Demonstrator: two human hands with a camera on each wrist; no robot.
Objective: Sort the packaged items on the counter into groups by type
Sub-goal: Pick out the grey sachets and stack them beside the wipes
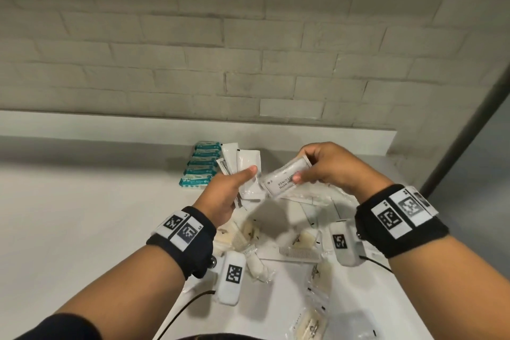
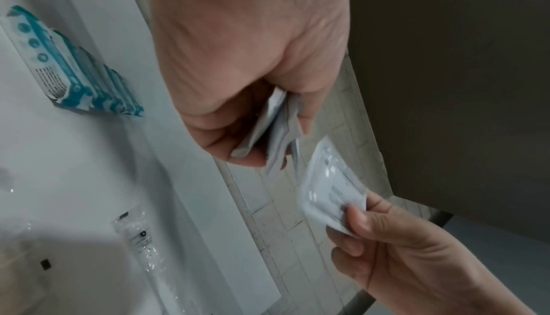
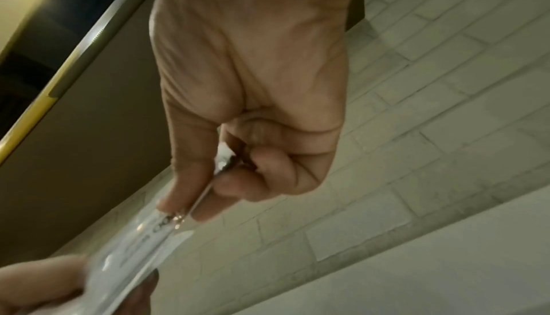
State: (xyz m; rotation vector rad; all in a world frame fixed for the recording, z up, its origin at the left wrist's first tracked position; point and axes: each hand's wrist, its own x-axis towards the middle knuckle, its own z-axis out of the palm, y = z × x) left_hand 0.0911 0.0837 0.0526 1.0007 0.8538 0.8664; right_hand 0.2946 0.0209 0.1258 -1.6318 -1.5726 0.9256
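Above white counter (image 1: 82,215), left hand (image 1: 223,196) grips sachets (image 1: 242,163); right hand (image 1: 331,168) pinches packet (image 1: 284,179).

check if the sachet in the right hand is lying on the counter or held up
Held up: the right hand pinches the sachet above the counter.

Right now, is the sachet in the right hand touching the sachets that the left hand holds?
Apart. The left wrist view shows wall between the right hand's sachet and the left hand's sachets.
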